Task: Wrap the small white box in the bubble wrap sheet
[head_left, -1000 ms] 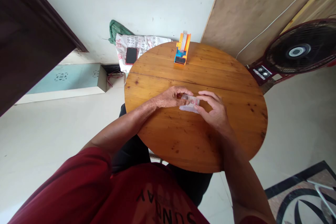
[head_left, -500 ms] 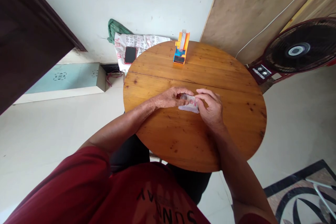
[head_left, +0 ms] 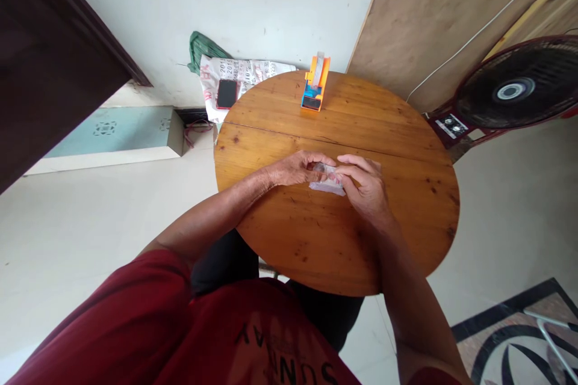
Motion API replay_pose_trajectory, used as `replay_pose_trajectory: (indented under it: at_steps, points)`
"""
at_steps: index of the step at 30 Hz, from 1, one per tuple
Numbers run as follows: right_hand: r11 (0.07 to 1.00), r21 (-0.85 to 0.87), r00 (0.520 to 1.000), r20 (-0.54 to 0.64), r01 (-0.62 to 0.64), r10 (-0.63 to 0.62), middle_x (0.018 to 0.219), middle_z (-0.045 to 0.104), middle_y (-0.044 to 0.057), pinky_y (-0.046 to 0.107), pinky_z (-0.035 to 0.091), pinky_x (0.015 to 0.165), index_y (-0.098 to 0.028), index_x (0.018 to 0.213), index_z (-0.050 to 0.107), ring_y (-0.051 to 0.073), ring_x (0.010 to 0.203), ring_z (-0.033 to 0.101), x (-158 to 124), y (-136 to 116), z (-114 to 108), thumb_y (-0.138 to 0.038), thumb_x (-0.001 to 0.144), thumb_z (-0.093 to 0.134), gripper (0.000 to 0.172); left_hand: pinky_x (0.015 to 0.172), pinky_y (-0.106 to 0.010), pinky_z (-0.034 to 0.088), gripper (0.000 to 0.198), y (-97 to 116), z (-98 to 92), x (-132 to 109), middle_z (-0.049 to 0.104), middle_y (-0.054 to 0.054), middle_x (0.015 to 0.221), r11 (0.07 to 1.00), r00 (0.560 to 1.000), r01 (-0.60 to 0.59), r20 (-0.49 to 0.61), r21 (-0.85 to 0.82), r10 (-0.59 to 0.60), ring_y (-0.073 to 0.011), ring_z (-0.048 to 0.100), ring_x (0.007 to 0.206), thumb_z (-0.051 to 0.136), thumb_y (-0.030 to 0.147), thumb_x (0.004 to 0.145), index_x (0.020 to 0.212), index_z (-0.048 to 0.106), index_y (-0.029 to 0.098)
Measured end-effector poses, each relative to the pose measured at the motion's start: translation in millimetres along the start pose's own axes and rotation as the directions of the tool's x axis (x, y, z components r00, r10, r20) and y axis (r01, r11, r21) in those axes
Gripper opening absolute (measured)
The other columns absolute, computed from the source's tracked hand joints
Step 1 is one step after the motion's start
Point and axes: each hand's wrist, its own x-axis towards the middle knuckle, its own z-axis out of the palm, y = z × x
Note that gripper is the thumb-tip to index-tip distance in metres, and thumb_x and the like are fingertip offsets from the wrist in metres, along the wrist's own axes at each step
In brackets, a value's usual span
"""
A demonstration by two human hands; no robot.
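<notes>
Over the middle of the round wooden table (head_left: 289, 222) there is a small whitish, partly clear packet (head_left: 329, 186) with reddish print. My left hand (head_left: 298, 168) grips its left side, thumb in front and fingers behind. My right hand (head_left: 366, 189) is closed at the packet's right end, thumb and index finger pinching there while the other fingers are curved. What the packet contains is hidden. An orange and blue tape dispenser (head_left: 312, 102) carrying a roll of clear tape (head_left: 318, 70) stands at the far edge of the table.
Beyond the table's left edge, a phone (head_left: 227, 94) lies on a printed white sack (head_left: 264, 70), with a green bag (head_left: 205, 51) behind. A large fan (head_left: 510, 90) stands at the right. A wall (head_left: 253, 0) rises behind the table.
My right thumb and fingers have shifted slightly over the packet's right end, covering more of the red print. My left hand keeps its hold. The whole view has moved slightly.
</notes>
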Motion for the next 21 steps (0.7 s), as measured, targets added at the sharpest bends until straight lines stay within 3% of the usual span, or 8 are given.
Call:
replay_pose_trajectory:
  at_steps: [6, 11, 16, 18, 21]
  points:
    - [0.999, -0.054, 0.997, 0.083, 0.001, 0.004, 0.129, 0.071, 0.007, 0.048, 0.046, 0.101, -0.027, 0.092, 0.079, 0.026, 0.113, 0.067, -1.8, 1.1, -5.9, -0.026, 0.097, 0.056, 0.023, 0.073, -0.025, 0.045, 0.042, 1.1, -2.2, 1.0, 0.066, 0.001, 0.085, 0.999, 1.000, 0.009, -0.009, 0.042, -0.008, -0.0093, 0.057, 0.074, 0.078, 0.028, 0.079, 0.117, 0.068, 0.014]
    - [0.984, -0.163, 0.990, 0.125, 0.078, -0.058, 0.134, 0.069, 0.008, 0.051, 0.046, 0.100, -0.026, 0.101, 0.079, 0.029, 0.115, 0.065, -4.0, -5.1, -9.4, -0.024, 0.095, 0.057, 0.023, 0.074, -0.025, 0.044, 0.042, -0.1, -2.9, 1.7, 0.067, 0.000, 0.088, 0.998, 1.000, 0.001, -0.006, 0.059, -0.001, -0.0097, 0.058, 0.077, 0.077, 0.029, 0.080, 0.118, 0.068, 0.014]
    - [0.994, -0.099, 0.999, 0.021, 0.047, -0.046, 0.127, 0.071, 0.008, 0.050, 0.047, 0.101, -0.026, 0.108, 0.076, 0.027, 0.109, 0.069, -7.9, -5.5, -13.0, -0.028, 0.093, 0.059, 0.022, 0.074, -0.024, 0.045, 0.042, -6.1, -4.2, 3.1, 0.068, -0.001, 0.092, 0.999, 1.000, -0.019, -0.011, 0.037, 0.019, -0.0103, 0.059, 0.079, 0.078, 0.031, 0.080, 0.117, 0.068, 0.015]
    - [1.000, -0.009, 1.000, 0.005, -0.016, 0.016, 0.131, 0.069, 0.010, 0.049, 0.048, 0.103, -0.025, 0.119, 0.071, 0.028, 0.117, 0.067, -8.3, -3.4, -15.8, -0.032, 0.091, 0.062, 0.030, 0.075, -0.025, 0.046, 0.043, -7.7, -5.1, 3.4, 0.069, -0.001, 0.093, 0.999, 1.000, -0.022, -0.014, 0.031, 0.023, -0.0107, 0.060, 0.080, 0.078, 0.031, 0.079, 0.117, 0.068, 0.014]
    - [0.988, 0.046, 0.980, 0.145, -0.145, 0.137, 0.145, 0.060, 0.013, 0.055, 0.045, 0.109, -0.025, 0.143, 0.054, 0.034, 0.133, 0.057, -8.9, 0.3, -15.3, -0.039, 0.084, 0.070, 0.063, 0.077, -0.026, 0.047, 0.044, -7.6, -5.5, 3.1, 0.071, -0.003, 0.096, 1.000, 1.000, -0.018, -0.008, 0.023, 0.019, -0.0117, 0.063, 0.082, 0.079, 0.031, 0.079, 0.118, 0.068, 0.015]
